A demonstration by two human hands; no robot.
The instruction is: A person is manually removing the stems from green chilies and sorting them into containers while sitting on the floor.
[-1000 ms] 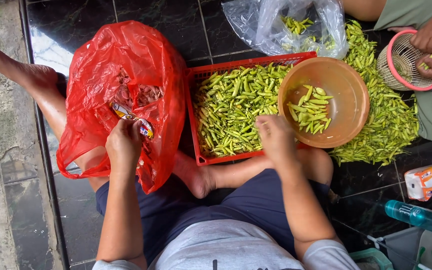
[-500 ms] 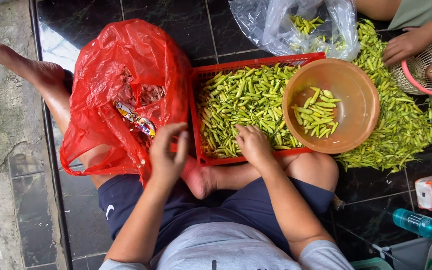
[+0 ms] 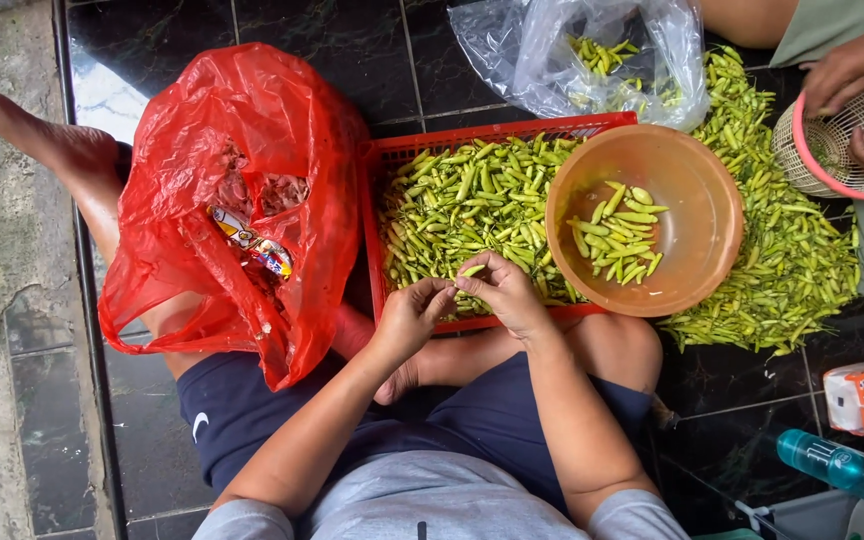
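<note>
Single small green chili (image 3: 471, 270), slender and slightly curved, pinched between fingertips of left hand (image 3: 414, 312) and right hand (image 3: 502, 290), held roughly level just above near edge of red plastic crate (image 3: 377, 215). Crate rectangular, shallow, resting on dark tiled floor, filled with heap of like green chilies (image 3: 462, 205) lying in all directions. Stem end of held chili not discernible.
</note>
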